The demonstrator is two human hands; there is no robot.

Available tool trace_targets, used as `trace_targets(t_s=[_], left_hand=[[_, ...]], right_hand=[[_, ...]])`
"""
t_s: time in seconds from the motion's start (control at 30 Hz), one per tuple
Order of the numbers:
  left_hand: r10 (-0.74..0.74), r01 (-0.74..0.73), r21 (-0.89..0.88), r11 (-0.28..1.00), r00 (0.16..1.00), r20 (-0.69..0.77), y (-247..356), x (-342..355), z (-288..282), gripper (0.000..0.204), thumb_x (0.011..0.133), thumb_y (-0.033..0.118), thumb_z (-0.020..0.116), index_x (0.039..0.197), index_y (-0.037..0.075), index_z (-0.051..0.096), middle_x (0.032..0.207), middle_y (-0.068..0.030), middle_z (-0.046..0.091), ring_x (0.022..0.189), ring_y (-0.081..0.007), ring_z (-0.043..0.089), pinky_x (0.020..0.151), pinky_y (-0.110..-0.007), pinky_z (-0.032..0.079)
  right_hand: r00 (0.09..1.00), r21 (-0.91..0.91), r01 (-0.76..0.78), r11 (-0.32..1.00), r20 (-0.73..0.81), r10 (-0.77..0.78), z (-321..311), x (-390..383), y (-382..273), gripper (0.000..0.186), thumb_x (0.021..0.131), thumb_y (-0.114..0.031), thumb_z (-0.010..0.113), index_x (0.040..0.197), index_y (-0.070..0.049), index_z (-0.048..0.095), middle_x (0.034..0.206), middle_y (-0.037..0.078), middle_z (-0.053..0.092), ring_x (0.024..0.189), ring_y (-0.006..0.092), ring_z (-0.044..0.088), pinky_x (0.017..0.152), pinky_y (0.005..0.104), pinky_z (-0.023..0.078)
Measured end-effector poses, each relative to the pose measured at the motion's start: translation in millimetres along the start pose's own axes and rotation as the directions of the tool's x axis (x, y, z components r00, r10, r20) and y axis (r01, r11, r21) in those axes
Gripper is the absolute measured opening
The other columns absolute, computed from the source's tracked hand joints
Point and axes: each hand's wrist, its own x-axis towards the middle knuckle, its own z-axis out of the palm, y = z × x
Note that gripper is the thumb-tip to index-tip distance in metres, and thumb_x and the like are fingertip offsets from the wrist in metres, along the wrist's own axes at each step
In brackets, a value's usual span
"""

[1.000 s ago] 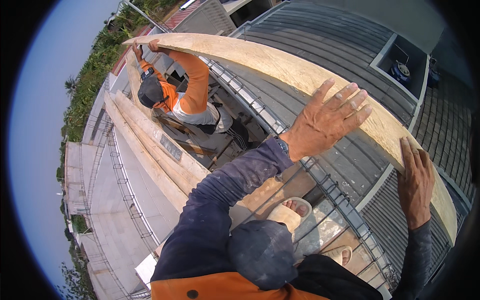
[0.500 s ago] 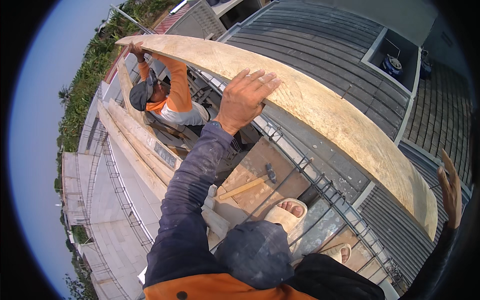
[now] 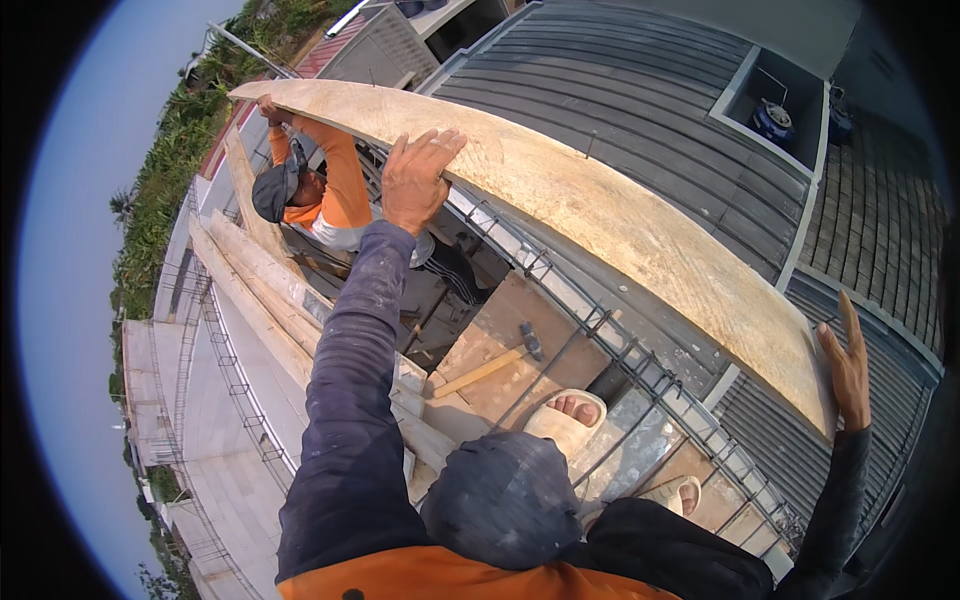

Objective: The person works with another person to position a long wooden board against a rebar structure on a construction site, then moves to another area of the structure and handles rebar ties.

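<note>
**Long board shared between two of us, left grip carrying the weight on our side**

So our left grip [image 3: 420,182] has its fingers laid over the near edge of the long board [image 3: 640,262]; the thumb is hidden, so we can't tell if it's really pinching. Our right grip [image 3: 850,372] is spread wide, fingers up, just beside the board's near end, and we can't tell if it touches. Beyond the left grip, a co-worker [image 3: 345,190] has raised hands [image 3: 275,108] at the far end. We figure the holds sit well apart because something this long sags or tips otherwise, and the spread right grip may be guarding the end.

The board is pale, rough-grained wood, seemingly flat; its bow could be just lens bend. Below the left grip, a hammer [image 3: 480,376] with a yellowish handle and dark head lies on brown panels [image 3: 510,310]. Between that and the right grip runs a thin, dark rebar cage [image 3: 640,362].
</note>
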Motion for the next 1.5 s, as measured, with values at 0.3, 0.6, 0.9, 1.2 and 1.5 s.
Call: trace_targets(t_s=[0.3, 0.6, 0.9, 1.2, 1.5], left_hand=[[-0.112, 0.116, 0.058, 0.992, 0.992, -0.066, -40.2, 8.4, -12.8, 0.062, 0.076, -0.001, 0.057, 0.134, 0.02, 0.064, 0.137, -0.0038, 0.064, 0.132, -0.0282, 0.054, 0.116, -0.051, 0.034], [-0.201, 0.215, 0.039, 0.976, 0.952, -0.23, -75.1, 19.8, -63.7, 0.057, 0.077, 0.003, 0.063, 0.133, 0.01, 0.063, 0.134, -0.0117, 0.065, 0.131, -0.0329, 0.054, 0.112, -0.048, 0.038], [0.07, -0.09, -0.046, 0.995, 0.942, -0.329, 62.4, 41.1, -210.2, 0.109, 0.067, 0.054, 0.088, 0.155, 0.018, 0.035, 0.158, -0.0085, 0.039, 0.152, -0.0351, 0.019, 0.125, -0.049, 0.023], [-0.626, 0.013, -0.819, 0.573, 0.652, -0.428, 183.3, 21.7, -270.4, 0.118, 0.079, 0.082, 0.062, 0.158, 0.004, 0.022, 0.162, -0.0201, 0.023, 0.153, -0.0317, 0.018, 0.125, -0.047, 0.016], [-0.457, 0.108, -0.768, -0.631, 0.749, 0.48, 243.6, -12.8, -261.0, 0.08, 0.098, 0.052, 0.061, 0.153, 0.004, 0.03, 0.152, -0.0145, 0.043, 0.139, -0.0286, 0.043, 0.116, -0.046, 0.034]], right_hand=[[0.92, 0.476, -0.284, 0.833, 0.381, 0.096, -25.3, -16.5, 30.6, 0.069, 0.099, -0.052, 0.055, 0.138, 0.005, 0.052, 0.122, 0.017, 0.065, 0.107, 0.0213, 0.067, 0.093, 0.033, 0.053], [0.983, 0.944, 0.093, 0.316, -0.037, -0.179, -30.8, -13.2, 3.1, 0.055, 0.1, -0.035, 0.061, 0.144, -0.005, 0.049, 0.138, 0.013, 0.057, 0.12, 0.019, 0.064, 0.093, 0.0303, 0.06], [0.64, 0.481, 0.76, 0.438, -0.435, -0.633, -75.3, -24.7, -76.9, 0.099, 0.079, -0.048, 0.082, 0.155, -0.008, 0.033, 0.147, 0.017, 0.048, 0.134, 0.0278, 0.053, 0.11, 0.0428, 0.051], [0.917, 0.954, 0.13, 0.27, -0.012, -0.4, -70.7, -70.4, -232.3, 0.095, 0.086, -0.061, 0.063, 0.148, 0.006, 0.034, 0.127, 0.036, 0.05, 0.12, 0.045, 0.06, 0.09, 0.0416, 0.06], [0.739, 0.897, -0.134, 0.422, 0.374, -0.56, -37.4, -79.8, -227.8, 0.081, 0.089, -0.047, 0.066, 0.134, 0.015, 0.039, 0.1, 0.026, 0.064, 0.066, 0.0217, 0.07, 0.046, 0.0256, 0.056]])
